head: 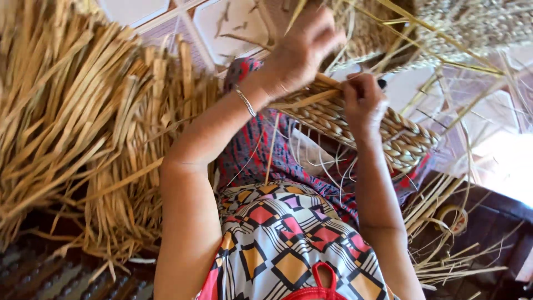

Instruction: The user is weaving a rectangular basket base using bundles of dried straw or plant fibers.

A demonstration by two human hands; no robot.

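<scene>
Nearest the lens is a patterned dress of orange, red and grey diamond shapes (288, 239), which fills the lower middle of the view, with a red loop at its bottom edge cut off by the frame. Both bare forearms rise from either side of it toward the work.

Past the dress, the right hand (363, 103) is closed in a fist over a flat woven band of pale dried straw plaits (361, 125), pressing down on its upper edge; that hold looks meant to keep the band steady across the lap. Something small and dark shows just beyond the knuckles, too little of it to name.

Above it, the left hand (302, 50), with a thin silver bangle (245, 100) on the wrist, is bent over the band's near end with its fingers curled around loose strands. Motion blur hides the fingertips, so I cannot tell which strand they pinch or how tightly.

To the left lies a large heap of flat dried golden straw strips (78, 116), close by the arm, probably kept within reach as stock. At lower right, thinner loose straw stalks (449, 244) trail over a dark wooden surface (494, 222).

Farthest off, pale floor tiles (144, 11) show at the top, and a second coarse woven straw piece (472, 25) is cropped by the upper right corner, glare washing out the floor beside it.
</scene>
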